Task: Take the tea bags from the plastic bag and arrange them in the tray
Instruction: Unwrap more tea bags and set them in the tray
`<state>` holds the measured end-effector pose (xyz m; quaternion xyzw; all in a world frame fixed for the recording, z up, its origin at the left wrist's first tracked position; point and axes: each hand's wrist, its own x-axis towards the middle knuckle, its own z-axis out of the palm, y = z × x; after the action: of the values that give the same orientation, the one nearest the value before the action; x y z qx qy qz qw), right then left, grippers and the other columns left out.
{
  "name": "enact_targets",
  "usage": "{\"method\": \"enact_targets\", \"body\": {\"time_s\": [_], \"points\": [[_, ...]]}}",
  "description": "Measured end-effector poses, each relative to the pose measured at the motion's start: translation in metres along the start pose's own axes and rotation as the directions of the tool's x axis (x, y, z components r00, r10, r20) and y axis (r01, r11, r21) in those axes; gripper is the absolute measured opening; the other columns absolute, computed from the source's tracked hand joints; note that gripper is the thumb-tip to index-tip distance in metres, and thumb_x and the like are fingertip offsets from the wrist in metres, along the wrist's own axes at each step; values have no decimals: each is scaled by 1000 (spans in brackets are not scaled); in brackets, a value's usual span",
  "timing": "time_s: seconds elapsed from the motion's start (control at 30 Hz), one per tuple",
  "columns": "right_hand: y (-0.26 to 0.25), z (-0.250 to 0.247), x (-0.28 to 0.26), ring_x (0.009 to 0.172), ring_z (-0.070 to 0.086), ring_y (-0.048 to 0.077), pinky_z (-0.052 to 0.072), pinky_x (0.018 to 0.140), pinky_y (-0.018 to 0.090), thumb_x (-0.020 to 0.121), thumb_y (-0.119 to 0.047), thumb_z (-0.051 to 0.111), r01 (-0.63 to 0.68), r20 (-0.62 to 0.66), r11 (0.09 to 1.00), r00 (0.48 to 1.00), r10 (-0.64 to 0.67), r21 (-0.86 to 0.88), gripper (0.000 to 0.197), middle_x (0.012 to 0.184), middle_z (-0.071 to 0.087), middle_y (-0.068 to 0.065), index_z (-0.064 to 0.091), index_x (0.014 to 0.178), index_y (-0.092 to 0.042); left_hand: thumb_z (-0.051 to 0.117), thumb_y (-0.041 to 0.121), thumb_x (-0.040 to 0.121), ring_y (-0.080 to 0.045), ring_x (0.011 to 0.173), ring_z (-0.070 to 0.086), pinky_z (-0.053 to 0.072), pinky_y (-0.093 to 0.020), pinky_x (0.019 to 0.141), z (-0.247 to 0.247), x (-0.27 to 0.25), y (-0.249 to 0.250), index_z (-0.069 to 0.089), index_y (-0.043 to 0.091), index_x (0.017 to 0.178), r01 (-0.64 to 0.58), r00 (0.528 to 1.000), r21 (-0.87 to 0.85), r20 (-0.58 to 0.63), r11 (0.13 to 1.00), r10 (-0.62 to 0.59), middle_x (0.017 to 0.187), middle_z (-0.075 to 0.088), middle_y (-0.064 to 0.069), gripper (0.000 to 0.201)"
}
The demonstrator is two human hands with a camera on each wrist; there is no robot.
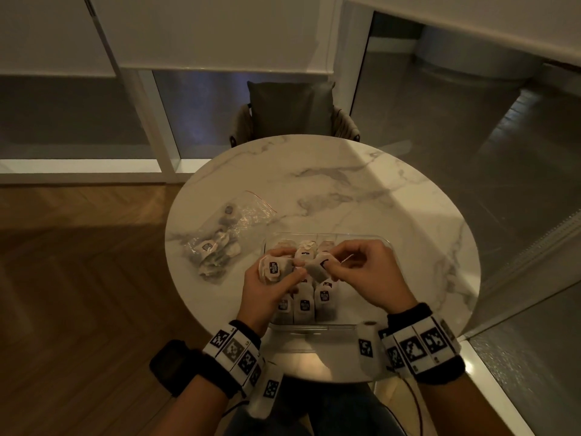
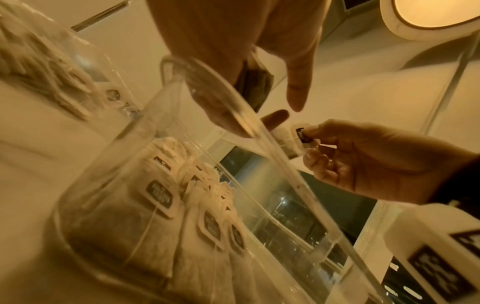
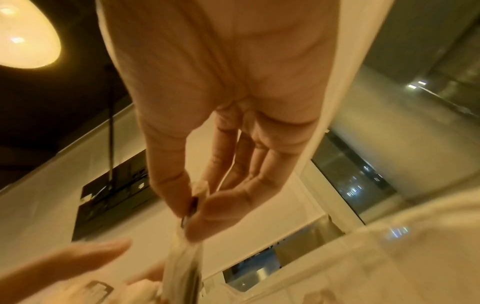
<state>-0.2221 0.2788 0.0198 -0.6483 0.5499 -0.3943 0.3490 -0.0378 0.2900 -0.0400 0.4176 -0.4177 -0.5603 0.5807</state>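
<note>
A clear plastic tray [image 1: 316, 326] stands on the round marble table near its front edge, with several tea bags [image 1: 304, 307] upright in rows inside. Above it my left hand [image 1: 284, 270] grips a small bundle of tea bags [image 1: 272, 269]. My right hand [image 1: 333, 262] pinches the tag of one tea bag [image 1: 317, 269] between thumb and forefinger, right beside the bundle. The right wrist view shows that pinch [image 3: 192, 207], with the bag [image 3: 184, 267] hanging below. The plastic bag [image 1: 226, 234] lies left of the tray with more tea bags inside.
A chair with a grey cushion [image 1: 292, 111] is tucked in at the table's far side. The marble top [image 1: 361, 190] stretches behind and to the right of the tray. Wooden floor lies to the left, a glass partition to the right.
</note>
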Motion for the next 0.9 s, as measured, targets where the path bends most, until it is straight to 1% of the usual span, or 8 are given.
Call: {"method": "enact_targets", "body": {"time_s": [0.1,0.2,0.3,0.4,0.57,0.7,0.8,0.9], "points": [[0,-10,7,64,63,7,48,61,12,78,-19,79,25,166,942,986,33,-336,5,71,70,-11,75,76,-22,64,6,75,-30,86,68,57,-36,66,2,1,-1,61,5,118,44,998,-87,-31,995,-47,105,69,-25,44],[3,-11,10,74,61,7,50,70,20,78,-24,78,97,422,798,883,207,-594,6,81,71,-7,75,83,-22,49,2,82,-27,73,64,53,-28,54,4,2,1,57,2,124,100,993,-186,-43,977,-110,98,65,-28,42],[6,-6,13,61,63,5,58,75,29,82,-22,77,127,570,759,741,356,-639,5,79,74,-2,73,83,-19,33,-8,93,-32,75,64,56,-30,57,2,1,1,53,3,129,131,990,-232,-26,964,-141,100,64,-31,43],[6,0,17,55,62,3,59,77,29,85,-17,74,137,619,757,676,400,-639,7,68,70,-5,69,80,-20,32,-7,97,-38,83,68,60,-34,65,0,1,0,53,12,130,142,987,-222,-47,965,-156,107,66,-33,44],[8,5,23,56,63,0,55,73,21,86,-10,70,96,604,760,674,426,-643,16,59,63,-15,66,83,-24,33,-7,99,-40,88,71,60,-35,69,0,2,-2,46,17,137,153,985,-192,-45,969,-164,112,66,-32,47],[8,3,24,60,63,-1,52,69,16,87,-12,71,78,613,778,665,425,-624,11,74,69,-8,70,97,-19,39,-7,98,-37,86,72,60,-34,68,1,1,0,45,19,138,154,986,-188,-30,970,-163,113,66,-31,48],[10,2,24,79,59,5,45,66,12,83,-9,73,113,575,749,718,392,-652,31,99,69,0,69,111,-23,41,-8,96,-40,88,70,60,-38,70,0,2,0,44,19,139,174,983,-211,-12,962,-181,113,66,-31,51],[8,-2,26,79,56,2,44,67,11,82,-7,73,103,543,774,770,335,-624,37,103,67,-1,67,114,-24,33,-9,94,-46,92,68,60,-41,72,-3,3,-1,43,18,141,209,977,-234,20,950,-210,114,64,-34,55]]}}
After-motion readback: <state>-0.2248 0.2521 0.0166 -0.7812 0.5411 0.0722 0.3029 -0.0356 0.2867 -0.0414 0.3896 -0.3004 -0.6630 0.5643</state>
